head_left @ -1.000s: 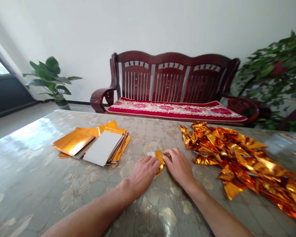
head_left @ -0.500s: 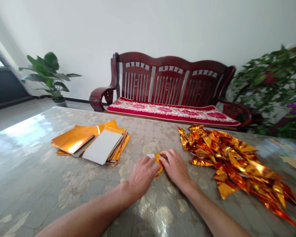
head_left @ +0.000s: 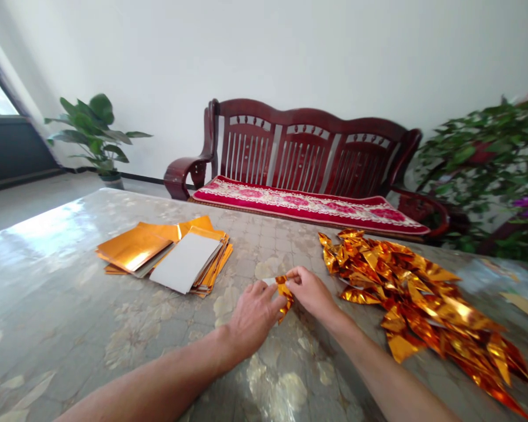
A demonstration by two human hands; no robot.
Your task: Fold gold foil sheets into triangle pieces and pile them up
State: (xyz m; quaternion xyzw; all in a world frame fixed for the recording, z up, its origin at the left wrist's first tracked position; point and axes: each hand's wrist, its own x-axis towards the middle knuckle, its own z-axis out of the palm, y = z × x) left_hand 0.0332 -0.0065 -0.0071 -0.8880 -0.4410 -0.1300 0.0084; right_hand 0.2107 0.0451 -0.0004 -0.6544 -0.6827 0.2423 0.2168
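A small piece of gold foil paper (head_left: 284, 291), partly folded with a white underside showing, sits between my two hands on the table (head_left: 70, 328). My left hand (head_left: 253, 316) presses its fingertips on the left part of the piece. My right hand (head_left: 310, 290) pinches the piece's upper right edge with thumb and fingers. A heap of folded gold foil shapes (head_left: 413, 299) lies just right of my right hand. A stack of flat gold sheets (head_left: 167, 255), one turned white side up, lies to the left.
The table has a glossy patterned cover. Behind it stands a dark red wooden bench (head_left: 303, 158) with a red cushion. A potted plant (head_left: 92, 132) stands at the far left, and leafy plants (head_left: 488, 164) at the right.
My right hand has lifted from lying flat on the foil piece to pinching its edge. The camera view has shifted slightly; the stacks have not moved.
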